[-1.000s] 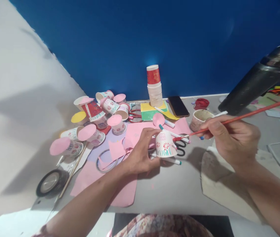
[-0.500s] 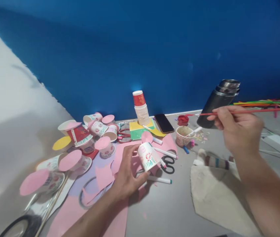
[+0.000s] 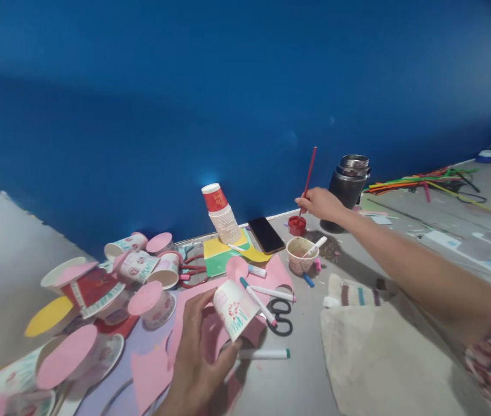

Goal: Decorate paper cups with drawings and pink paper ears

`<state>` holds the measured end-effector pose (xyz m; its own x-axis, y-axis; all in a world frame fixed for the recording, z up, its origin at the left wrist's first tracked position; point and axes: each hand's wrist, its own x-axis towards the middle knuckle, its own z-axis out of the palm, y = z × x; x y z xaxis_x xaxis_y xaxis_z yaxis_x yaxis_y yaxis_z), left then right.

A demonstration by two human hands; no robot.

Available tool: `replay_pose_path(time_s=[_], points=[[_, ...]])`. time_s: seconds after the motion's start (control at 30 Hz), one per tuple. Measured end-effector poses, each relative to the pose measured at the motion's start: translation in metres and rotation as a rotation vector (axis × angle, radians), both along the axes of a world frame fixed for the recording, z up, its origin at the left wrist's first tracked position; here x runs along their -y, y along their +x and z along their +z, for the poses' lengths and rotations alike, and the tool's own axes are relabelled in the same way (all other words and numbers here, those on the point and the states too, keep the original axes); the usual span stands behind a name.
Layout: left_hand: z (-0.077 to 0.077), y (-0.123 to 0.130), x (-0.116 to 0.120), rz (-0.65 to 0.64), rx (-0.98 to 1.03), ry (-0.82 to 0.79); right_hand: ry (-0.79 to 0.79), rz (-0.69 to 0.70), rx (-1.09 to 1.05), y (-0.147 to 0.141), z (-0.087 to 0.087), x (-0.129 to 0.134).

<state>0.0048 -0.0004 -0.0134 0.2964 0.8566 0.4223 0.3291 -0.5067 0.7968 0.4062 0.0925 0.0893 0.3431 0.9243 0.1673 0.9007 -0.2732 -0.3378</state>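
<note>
The decorated paper cup (image 3: 233,309) tilts over the desk (image 3: 304,361) in the left hand (image 3: 197,346), whose grip is clamped on it between thumb and fingers; its mouth faces down and to the right, so the inside is out of sight. The right hand's (image 3: 321,203) grip is closed around a red paintbrush (image 3: 311,170), nearly upright, its bristles hidden in the red paint pot (image 3: 297,227). Just beside that pot, a patterned cup (image 3: 301,264) holds a white marker (image 3: 315,246), lower end hard to make out. Black-handled scissors (image 3: 281,330) lie near the decorated paper cup, blades hidden. The right forearm covers part of the black thermos (image 3: 344,188); the lowest pink-topped cup (image 3: 33,403) is cut off below.
</note>
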Motion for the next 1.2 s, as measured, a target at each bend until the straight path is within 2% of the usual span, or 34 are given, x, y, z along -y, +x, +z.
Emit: replay_pose_path(time_s=[0.17, 0.3, 0.4, 0.5, 0.57, 0.63, 0.7, 0.73, 0.77, 0.83, 0.9, 1.0, 1.1, 1.2], points=[[-0.003, 0.004, 0.009, 0.035, 0.043, -0.072, -0.112, 0.0, 0.042, 0.004, -0.012, -0.023], [-0.005, 0.0, 0.012, 0.097, -0.055, -0.019, -0.159, 0.0, 0.074, 0.004, -0.022, -0.041], [-0.005, -0.006, 0.007, 0.063, -0.101, 0.019, -0.183, -0.006, 0.12, 0.001, -0.017, -0.043], [-0.003, -0.009, 0.0, 0.017, -0.158, 0.072, -0.151, -0.023, 0.196, -0.005, 0.004, -0.022], [-0.001, -0.009, -0.003, 0.049, -0.128, 0.101, -0.069, -0.043, 0.243, -0.011, 0.019, 0.01], [0.001, -0.007, -0.006, 0.047, -0.095, 0.083, 0.113, -0.014, 0.187, -0.02, 0.026, 0.051], [0.003, -0.006, -0.007, 0.051, -0.064, 0.057, 0.245, 0.089, 0.052, -0.032, 0.019, 0.092], [0.003, -0.005, -0.007, 0.055, -0.038, 0.044, 0.247, 0.171, -0.014, -0.041, 0.012, 0.11], [0.004, -0.005, -0.008, 0.05, -0.002, 0.021, 0.218, 0.257, -0.055, -0.051, 0.003, 0.126], [0.005, -0.004, -0.008, 0.056, 0.057, -0.034, 0.011, 0.406, -0.042, -0.075, -0.015, 0.145], [0.006, -0.003, -0.008, 0.075, 0.103, -0.073, -0.154, 0.473, 0.07, -0.101, -0.029, 0.151], [0.008, -0.002, -0.008, 0.069, 0.214, -0.104, -0.326, 0.51, 0.255, -0.136, -0.035, 0.143], [0.012, 0.001, -0.007, 0.038, 0.336, -0.147, -0.332, 0.47, 0.317, -0.162, -0.037, 0.128], [0.014, 0.003, -0.007, 0.074, 0.381, -0.19, -0.312, 0.41, 0.329, -0.178, -0.047, 0.116]])
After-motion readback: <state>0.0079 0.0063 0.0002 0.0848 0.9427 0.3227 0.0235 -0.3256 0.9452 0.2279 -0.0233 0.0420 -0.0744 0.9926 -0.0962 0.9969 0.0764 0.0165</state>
